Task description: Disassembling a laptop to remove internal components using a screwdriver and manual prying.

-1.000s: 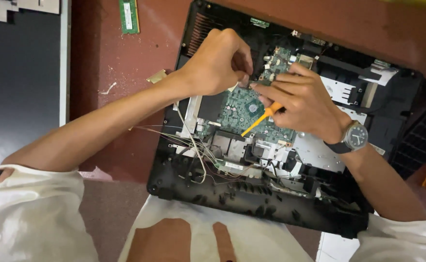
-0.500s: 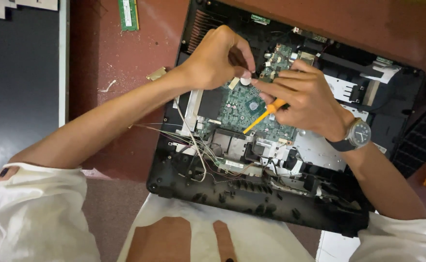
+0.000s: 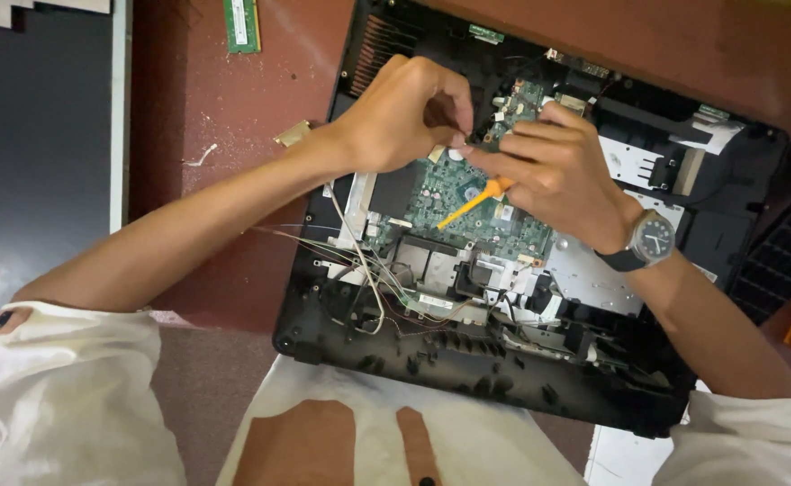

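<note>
An opened laptop chassis (image 3: 467,396) lies on the reddish-brown tabletop (image 3: 224,99), its green circuit board (image 3: 467,202) exposed near the middle. Both hands meet over the far part of that board. The left hand (image 3: 404,112) is curled, its fingertips pinched together on something small at the board's far edge; what it pinches is too small to make out. The right hand (image 3: 553,171), with a dark wristwatch (image 3: 652,238) on its wrist, is closed around a thin orange pry tool (image 3: 472,200), whose tip slants down and to the left onto the board. The 2 hands touch at the fingertips. Loose thin wires (image 3: 359,261) trail from the chassis's left side toward the near edge. A green memory stick (image 3: 241,24) lies on the tabletop at the far left, well apart from the chassis, and a small brass-coloured bracket (image 3: 293,134) sits just left of it.
</note>
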